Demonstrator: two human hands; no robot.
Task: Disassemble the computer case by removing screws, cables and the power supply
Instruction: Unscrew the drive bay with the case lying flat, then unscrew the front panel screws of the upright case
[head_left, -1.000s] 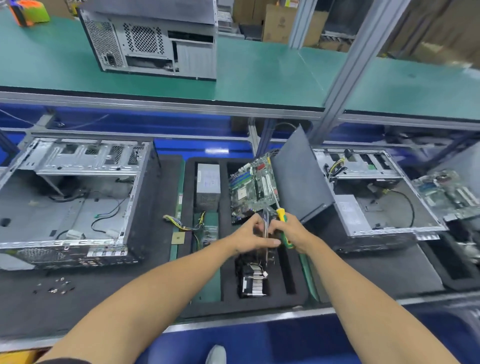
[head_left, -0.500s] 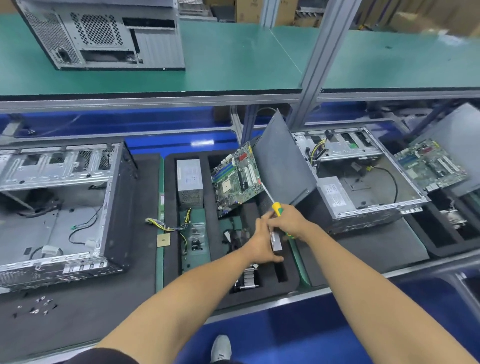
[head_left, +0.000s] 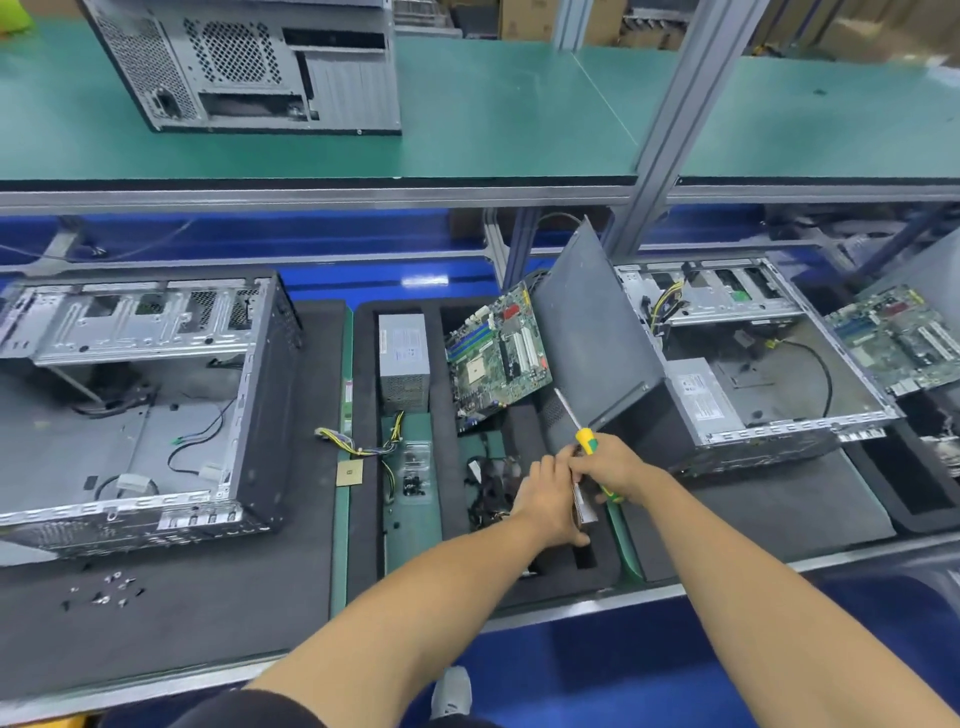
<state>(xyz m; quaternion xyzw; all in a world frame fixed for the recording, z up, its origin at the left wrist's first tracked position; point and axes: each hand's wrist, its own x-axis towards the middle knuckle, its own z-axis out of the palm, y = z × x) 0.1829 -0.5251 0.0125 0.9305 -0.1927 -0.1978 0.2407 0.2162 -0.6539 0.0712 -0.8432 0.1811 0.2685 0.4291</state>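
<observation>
My left hand (head_left: 549, 503) grips a thin grey card-like part (head_left: 583, 505) standing on edge over a slot of the black foam tray (head_left: 363, 426). My right hand (head_left: 609, 466) touches the same part's top edge while its fingers curl round a yellow-and-green screwdriver (head_left: 586, 439), shaft pointing up and away. An open, stripped computer case (head_left: 156, 405) lies on its side at the left. In the tray lie a grey power supply (head_left: 404, 358) and a tilted green motherboard (head_left: 496, 358). A second open case (head_left: 753, 364) lies at the right.
Loose screws (head_left: 106, 590) lie on the black mat at front left. A dark side panel (head_left: 592, 332) leans behind my hands. Yellow-black cables (head_left: 363, 447) and small bagged parts (head_left: 415, 470) sit in the tray. Another case (head_left: 244, 62) stands on the green upper shelf. A metal post (head_left: 670, 114) rises right of centre.
Both hands have lowered the thin part from above the tray toward the foam slot. The view has shifted, with the left case now showing more fully.
</observation>
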